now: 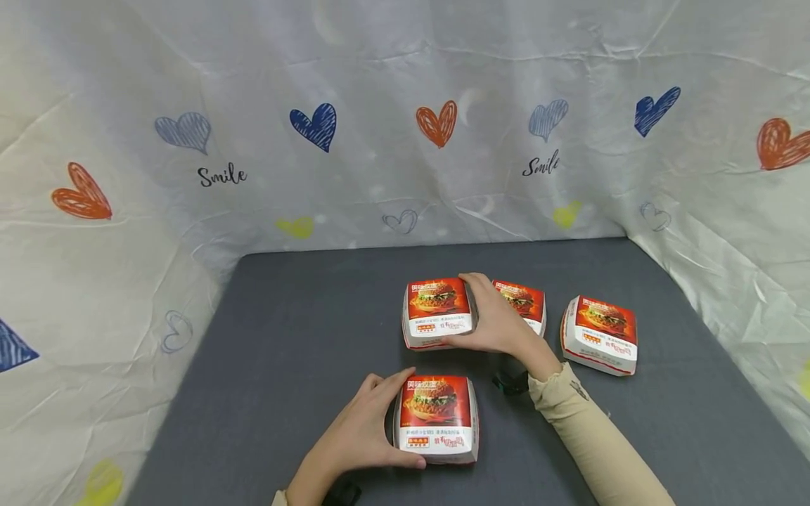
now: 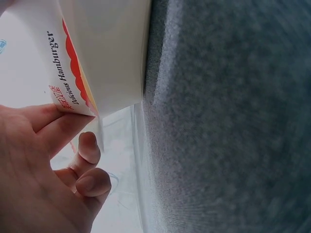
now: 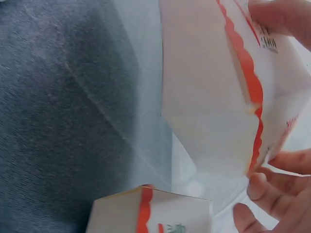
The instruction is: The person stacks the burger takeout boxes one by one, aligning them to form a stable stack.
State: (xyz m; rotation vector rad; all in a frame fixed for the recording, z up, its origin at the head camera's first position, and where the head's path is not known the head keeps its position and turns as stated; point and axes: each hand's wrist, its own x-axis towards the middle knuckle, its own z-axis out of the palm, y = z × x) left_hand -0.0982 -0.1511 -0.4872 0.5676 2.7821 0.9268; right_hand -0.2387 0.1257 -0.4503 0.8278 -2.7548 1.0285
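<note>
Near the front of the table, my left hand [image 1: 362, 432] holds a red-and-white hamburger box [image 1: 438, 407] from its left side, thumb at the near edge and fingers at the far corner. In the left wrist view, two fingers press the box wall [image 2: 73, 92] while the other two curl free. Farther back, my right hand [image 1: 500, 322] grips a second hamburger box [image 1: 438, 302] from its right, thumb in front and fingers behind. The right wrist view shows this box [image 3: 209, 73] close up; whether it touches the table is unclear.
A third hamburger box [image 1: 524, 301] lies behind my right hand, partly hidden by it. To its right sits a fourth box [image 1: 598, 334], slightly turned. The dark grey table [image 1: 304, 330] is bordered by a pale curtain [image 1: 373, 176] printed with hearts.
</note>
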